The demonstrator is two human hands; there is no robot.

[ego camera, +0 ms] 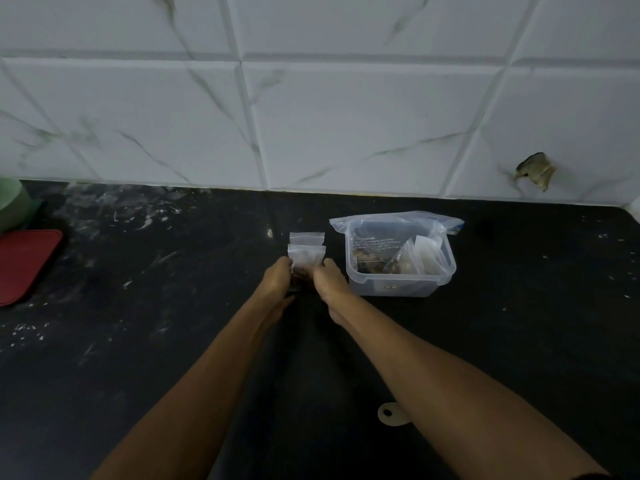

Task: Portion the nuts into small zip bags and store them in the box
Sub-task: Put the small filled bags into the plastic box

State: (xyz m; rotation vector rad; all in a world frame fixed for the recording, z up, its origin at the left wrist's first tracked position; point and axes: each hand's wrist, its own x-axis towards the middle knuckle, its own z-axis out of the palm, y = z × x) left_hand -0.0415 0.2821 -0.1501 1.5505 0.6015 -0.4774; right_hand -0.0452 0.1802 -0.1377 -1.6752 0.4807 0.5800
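Note:
A small clear zip bag point(306, 255) with dark nuts in its lower part stands between my hands on the black counter. My left hand point(277, 277) grips its left side and my right hand point(330, 277) grips its right side. Another small zip bag point(307, 238) shows just behind it. To the right sits a clear plastic box point(398, 285) holding several filled small bags and a large zip bag point(391, 225) whose top sticks out above the rim.
A red lid point(26, 265) lies at the far left beside a green container point(12, 202). A small pale ring-shaped tab point(389, 412) lies near my right forearm. The tiled wall rises behind the counter, with a broken hole point(535, 169) at the right.

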